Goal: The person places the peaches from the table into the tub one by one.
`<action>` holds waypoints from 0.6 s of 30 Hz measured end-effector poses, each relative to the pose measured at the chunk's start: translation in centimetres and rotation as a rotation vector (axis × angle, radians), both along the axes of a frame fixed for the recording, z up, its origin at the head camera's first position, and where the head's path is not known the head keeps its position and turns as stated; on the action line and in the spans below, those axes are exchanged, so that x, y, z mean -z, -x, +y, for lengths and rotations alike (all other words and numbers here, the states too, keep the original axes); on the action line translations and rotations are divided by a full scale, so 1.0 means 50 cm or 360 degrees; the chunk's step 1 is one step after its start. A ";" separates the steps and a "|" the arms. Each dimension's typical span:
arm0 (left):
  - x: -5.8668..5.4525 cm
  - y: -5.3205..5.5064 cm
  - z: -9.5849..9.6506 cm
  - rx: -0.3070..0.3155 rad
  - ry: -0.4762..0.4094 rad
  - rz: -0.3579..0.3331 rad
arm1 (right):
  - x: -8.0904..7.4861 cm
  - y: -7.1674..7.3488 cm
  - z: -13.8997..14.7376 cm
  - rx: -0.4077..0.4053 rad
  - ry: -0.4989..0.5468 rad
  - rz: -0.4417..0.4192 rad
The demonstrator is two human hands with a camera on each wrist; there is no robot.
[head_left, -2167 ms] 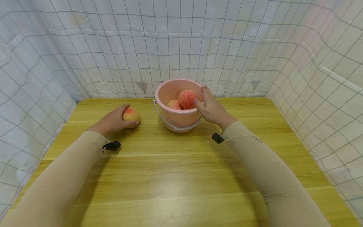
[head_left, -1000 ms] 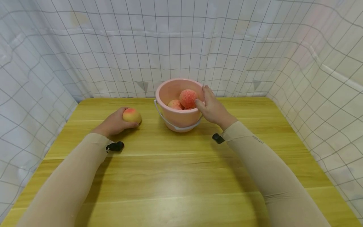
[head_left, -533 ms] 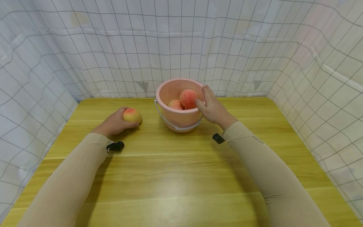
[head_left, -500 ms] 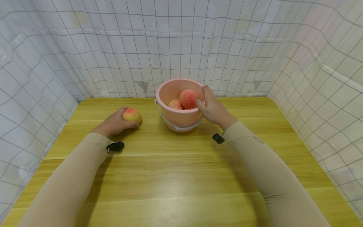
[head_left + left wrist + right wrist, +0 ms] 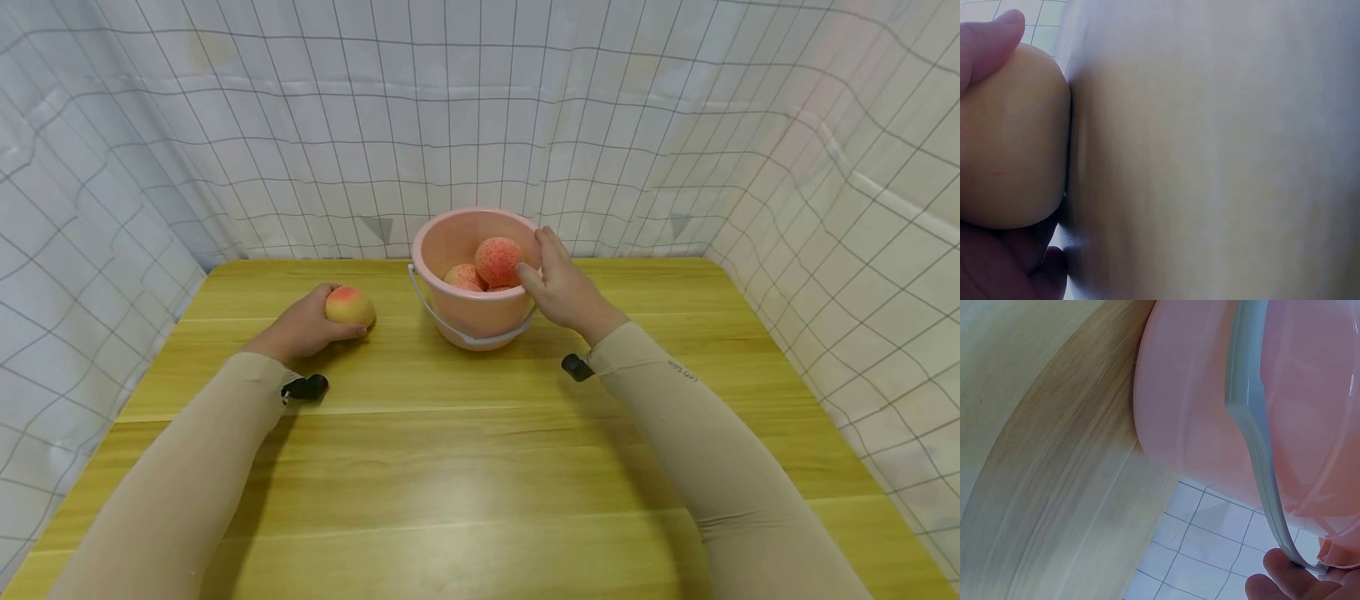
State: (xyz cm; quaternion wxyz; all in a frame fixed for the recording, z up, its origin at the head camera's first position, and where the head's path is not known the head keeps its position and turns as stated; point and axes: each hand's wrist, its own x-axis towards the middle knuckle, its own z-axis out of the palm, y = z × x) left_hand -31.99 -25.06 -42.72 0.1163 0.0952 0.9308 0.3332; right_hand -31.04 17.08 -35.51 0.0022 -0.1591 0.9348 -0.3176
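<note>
My left hand [image 5: 303, 323] holds a yellow peach [image 5: 350, 306] with a red top, which sits on the wooden table at the left. In the left wrist view, thumb and fingers go round the pale side of the peach [image 5: 1013, 137], its base right at the tabletop. A pink bucket [image 5: 480, 319] stands upright at the back middle, its white handle [image 5: 480, 339] hanging down in front. My right hand [image 5: 562, 287] grips the bucket's right rim, thumb over the edge. Inside lie several speckled peaches, a red one [image 5: 498, 261] uppermost and a paler one [image 5: 463, 277] beside it; the lower ones are partly hidden.
The wooden table [image 5: 450, 475] runs up to a white grid-patterned curtain [image 5: 480, 108] at the back, with the same cloth at both sides. A black wrist camera [image 5: 305, 387] sits at the left sleeve, another black device [image 5: 577, 367] at the right.
Since the oldest frame my left forearm has shifted slightly right and the left fingers have settled lower round the peach. Over the last second nothing visibly moves; the right hand stays on the rim.
</note>
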 end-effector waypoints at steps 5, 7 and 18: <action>0.000 0.000 0.000 -0.0001 0.0005 -0.0008 | 0.004 0.003 0.001 -0.0003 0.0009 0.0004; 0.001 0.000 0.000 0.0000 0.0012 -0.0005 | 0.004 0.003 0.001 -0.0003 0.0012 0.0003; -0.001 -0.001 0.001 0.0002 0.0023 -0.0002 | 0.002 0.001 0.000 0.0006 0.0025 -0.0003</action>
